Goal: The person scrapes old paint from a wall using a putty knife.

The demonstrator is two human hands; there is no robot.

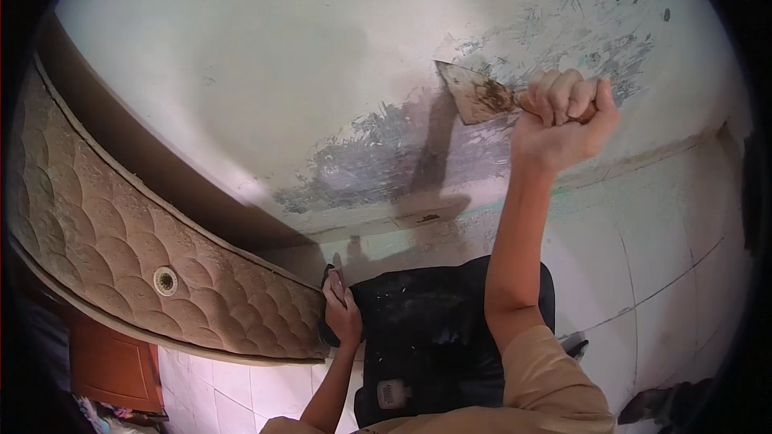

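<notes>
My right hand (567,120) is closed around the wooden handle of a putty knife (478,96), raised in front of the pale wall (281,48). The triangular blade is stained brown and points left, its shadow falling on the wall below it. Whether the blade edge touches the wall I cannot tell. Around it spreads a rough grey patch (362,157) where the paint is scraped away. Low down by the corner of the mattress, my left hand (344,313) is closed, thumb up; what its fingers hold is too small and dark to make out.
A brown quilted mattress (121,217) stands on its side at the left, leaning near the wall. White floor tiles (667,273) with a dark crack line lie at the right. A reddish-brown cabinet (117,362) is at lower left, a dark object (667,406) at lower right.
</notes>
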